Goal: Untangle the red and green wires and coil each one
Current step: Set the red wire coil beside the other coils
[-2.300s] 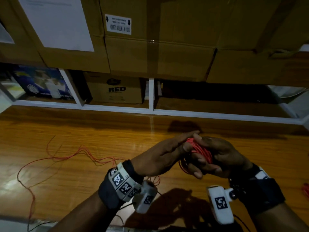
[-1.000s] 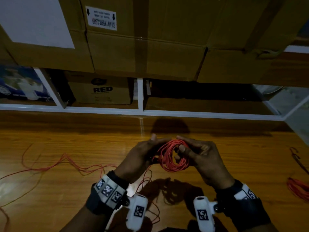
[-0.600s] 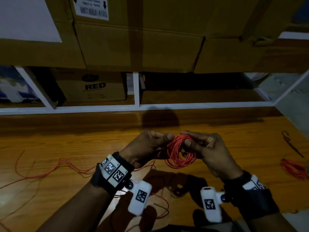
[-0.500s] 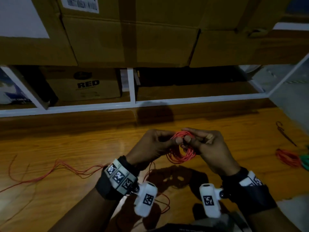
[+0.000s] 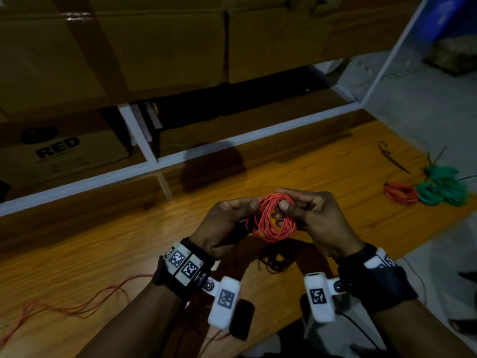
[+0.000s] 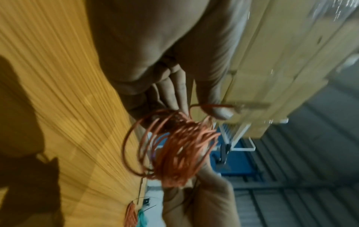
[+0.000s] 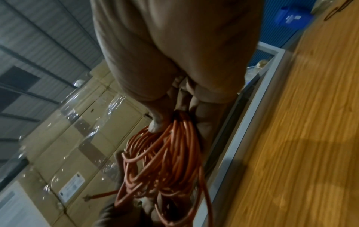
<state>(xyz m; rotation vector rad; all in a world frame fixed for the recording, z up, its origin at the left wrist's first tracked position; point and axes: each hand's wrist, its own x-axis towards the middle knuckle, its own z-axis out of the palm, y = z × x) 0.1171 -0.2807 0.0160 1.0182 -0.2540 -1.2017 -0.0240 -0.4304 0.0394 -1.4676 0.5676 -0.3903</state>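
Left hand (image 5: 224,223) pinched the wire's free end between thumb and fingertips at the red coil (image 5: 275,219). Right hand (image 5: 315,218) gripped the coil's other side, thumb through the loops. Coil held above the wooden table (image 5: 322,171). Finished red and green coils (image 5: 438,187) lay far right.

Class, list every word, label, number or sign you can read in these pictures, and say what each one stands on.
"RED": printed in black on the cardboard box on the lower shelf, under a dark oval logo too blurred to read.
White label on a stacked carton: print too small to read.
Square black-and-white code markers on the wrist bands: patterns, no words.
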